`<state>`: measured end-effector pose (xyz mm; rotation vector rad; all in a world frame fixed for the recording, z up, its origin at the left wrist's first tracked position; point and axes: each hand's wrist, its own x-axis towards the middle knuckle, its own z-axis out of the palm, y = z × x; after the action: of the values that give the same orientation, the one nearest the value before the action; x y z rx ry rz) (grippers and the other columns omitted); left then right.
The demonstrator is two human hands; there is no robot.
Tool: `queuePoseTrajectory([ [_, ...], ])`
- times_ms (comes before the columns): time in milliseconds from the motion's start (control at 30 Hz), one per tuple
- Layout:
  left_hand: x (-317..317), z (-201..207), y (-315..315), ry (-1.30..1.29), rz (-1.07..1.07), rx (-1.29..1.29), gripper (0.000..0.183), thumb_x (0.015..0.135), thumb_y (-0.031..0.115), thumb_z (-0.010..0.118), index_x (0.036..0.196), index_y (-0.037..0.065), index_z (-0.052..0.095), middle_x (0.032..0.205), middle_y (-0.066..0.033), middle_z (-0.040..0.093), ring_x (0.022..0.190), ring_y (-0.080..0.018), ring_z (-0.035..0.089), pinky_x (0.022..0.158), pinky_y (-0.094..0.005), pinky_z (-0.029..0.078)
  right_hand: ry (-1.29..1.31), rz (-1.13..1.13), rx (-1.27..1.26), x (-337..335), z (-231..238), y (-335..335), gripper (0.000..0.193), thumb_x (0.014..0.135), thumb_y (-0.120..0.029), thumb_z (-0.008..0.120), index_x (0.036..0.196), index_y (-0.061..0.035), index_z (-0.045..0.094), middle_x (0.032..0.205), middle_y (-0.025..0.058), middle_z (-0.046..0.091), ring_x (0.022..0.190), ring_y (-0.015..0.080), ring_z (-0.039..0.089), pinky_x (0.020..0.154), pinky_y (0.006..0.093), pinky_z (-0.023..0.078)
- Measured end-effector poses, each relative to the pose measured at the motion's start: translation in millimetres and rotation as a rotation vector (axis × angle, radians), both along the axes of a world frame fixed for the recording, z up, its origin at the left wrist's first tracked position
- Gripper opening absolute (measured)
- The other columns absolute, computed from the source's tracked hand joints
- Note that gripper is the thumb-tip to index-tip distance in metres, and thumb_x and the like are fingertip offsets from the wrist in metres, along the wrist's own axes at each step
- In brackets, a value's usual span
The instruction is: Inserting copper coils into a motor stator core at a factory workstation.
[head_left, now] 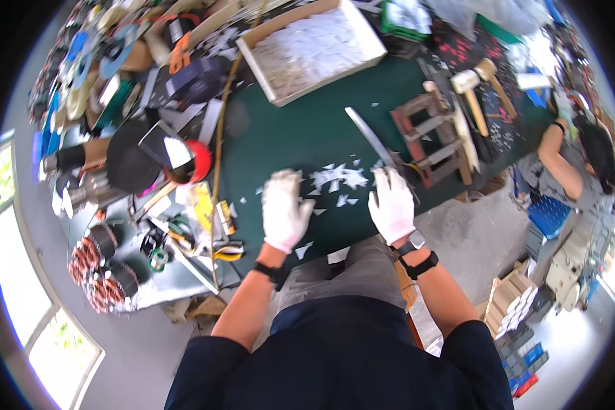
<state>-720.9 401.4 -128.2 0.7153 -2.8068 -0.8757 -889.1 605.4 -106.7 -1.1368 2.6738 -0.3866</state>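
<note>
Both of my hands wear white gloves. My left hand point(282, 210) lies palm down on the dark green tabletop point(280, 130), fingers stretched and thumb apart, slightly blurred. My right hand point(392, 207) is also open, fingers extended, near the table's front edge. Between the hands, small white pointed scraps point(340, 178) lie scattered; I see nothing held in either hand. Just beyond my right fingertips, a long pale narrow strip point(366, 134) slants across the table. I cannot make out what its near end, close to those fingertips, joins.
A shallow box point(278, 97) full of white pieces stands at the back. A brown metal frame point(427, 137) and mallets point(473, 99) are at right. Copper-wound coils point(102, 287), a red-rimmed round object point(199, 162) and tape rolls crowd the left. Another person point(570, 160) works at far right.
</note>
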Motion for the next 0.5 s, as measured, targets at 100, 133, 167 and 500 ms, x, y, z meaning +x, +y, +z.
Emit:
queuePoseTrajectory([
  [100,5,-4,0,0.121,-0.008,0.005,0.071,0.085,0.017,0.075,0.147,-0.002,0.047,0.150,-0.0259,0.049,0.142,-0.0453,0.043,0.120,-0.0530,0.032,0.008,0.020,0.043,18,-19,-1,0.066,0.087,-0.024,0.073,0.144,-0.0009,0.051,0.149,0.0239,0.050,0.139,0.0429,0.045,0.115,0.0542,0.038],
  [133,12,1,-10,0.097,0.085,-0.021,0.069,0.088,0.017,0.072,0.148,-0.004,0.047,0.152,-0.0260,0.047,0.144,-0.0451,0.041,0.121,-0.0522,0.030,0.020,0.038,0.022,25,-22,-2,0.066,0.087,-0.026,0.074,0.144,-0.0007,0.051,0.150,0.0236,0.049,0.142,0.0433,0.043,0.117,0.0547,0.036],
  [167,25,-10,-23,0.087,0.184,-0.147,0.067,0.090,0.017,0.070,0.149,-0.005,0.046,0.152,-0.0259,0.048,0.144,-0.0455,0.041,0.122,-0.0522,0.030,0.018,0.059,0.010,31,-28,-7,0.067,0.087,-0.027,0.074,0.145,-0.0005,0.050,0.151,0.0234,0.049,0.143,0.0434,0.043,0.118,0.0545,0.035],
  [500,102,-19,-39,0.047,0.323,-0.166,0.069,0.088,0.019,0.073,0.148,-0.003,0.047,0.150,-0.0246,0.050,0.144,-0.0437,0.042,0.122,-0.0525,0.030,-0.068,0.209,-0.202,23,-20,-43,0.066,0.091,-0.024,0.071,0.146,0.0027,0.047,0.151,0.0260,0.048,0.142,0.0427,0.045,0.120,0.0518,0.035],
])
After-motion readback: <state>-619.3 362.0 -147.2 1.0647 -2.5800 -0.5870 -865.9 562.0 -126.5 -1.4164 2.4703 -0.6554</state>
